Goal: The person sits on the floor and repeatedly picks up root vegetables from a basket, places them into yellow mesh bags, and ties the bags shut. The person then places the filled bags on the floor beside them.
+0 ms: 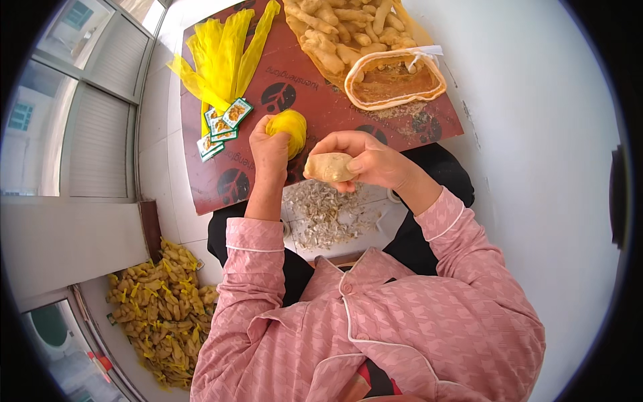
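My left hand (271, 145) grips a bunched yellow mesh bag (294, 131) above the red board table. Just beside it, my right hand (369, 161) holds a piece of ginger root (329, 167) between thumb and fingers, over the table's near edge. At the far left of the table lie flat yellow mesh bags (223, 55) with printed tags (236, 113) at their near ends. An orange mesh sack (397, 93) with a pale-rimmed mouth lies at the far right, full of ginger roots (346, 30).
The red board table (296, 75) spans the space before me, with crumbs of soil near the sack's mouth. Dry peelings (326, 216) litter the tiled floor between my knees. A heap of yellow-netted ginger (161, 311) lies on the floor at lower left. A white wall (527, 125) stands at right.
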Demonstrator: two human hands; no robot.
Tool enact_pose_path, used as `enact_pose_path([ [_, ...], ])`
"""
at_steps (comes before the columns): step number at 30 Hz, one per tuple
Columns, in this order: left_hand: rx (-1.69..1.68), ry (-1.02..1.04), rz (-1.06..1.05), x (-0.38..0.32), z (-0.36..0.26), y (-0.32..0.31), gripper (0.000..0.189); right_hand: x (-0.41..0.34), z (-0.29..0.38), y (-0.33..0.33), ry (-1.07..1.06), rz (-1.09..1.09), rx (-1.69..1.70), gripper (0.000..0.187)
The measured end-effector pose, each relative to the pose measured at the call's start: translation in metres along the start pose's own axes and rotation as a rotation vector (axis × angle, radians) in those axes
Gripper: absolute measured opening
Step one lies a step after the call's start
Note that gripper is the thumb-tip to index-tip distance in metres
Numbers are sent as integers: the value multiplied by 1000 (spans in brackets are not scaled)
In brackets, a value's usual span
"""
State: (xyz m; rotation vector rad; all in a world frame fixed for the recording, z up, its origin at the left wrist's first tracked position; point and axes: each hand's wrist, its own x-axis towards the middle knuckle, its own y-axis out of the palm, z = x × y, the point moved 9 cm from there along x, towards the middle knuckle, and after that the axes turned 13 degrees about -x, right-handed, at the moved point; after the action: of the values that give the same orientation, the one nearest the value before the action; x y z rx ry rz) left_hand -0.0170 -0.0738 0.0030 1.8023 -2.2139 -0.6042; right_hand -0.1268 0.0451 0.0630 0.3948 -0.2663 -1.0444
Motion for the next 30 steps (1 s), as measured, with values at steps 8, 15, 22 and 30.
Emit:
enact_pose_path([
  [8, -57, -76, -22, 7, -10, -10, 21, 44, -5, -11, -104, -77, -585, 43],
  [15, -68, -39, -51, 6, -5, -9, 12, 41, -4, -17, -156, -223, -789, 44],
  [22, -136, -106, 17, -2, -6, 2, 11, 40, -17, -45, -91, -382, -424, 38],
  [30, 222, 166, 25, -7, -15, 1, 13, 36, -4, -42, -273, -688, -1068, 38],
])
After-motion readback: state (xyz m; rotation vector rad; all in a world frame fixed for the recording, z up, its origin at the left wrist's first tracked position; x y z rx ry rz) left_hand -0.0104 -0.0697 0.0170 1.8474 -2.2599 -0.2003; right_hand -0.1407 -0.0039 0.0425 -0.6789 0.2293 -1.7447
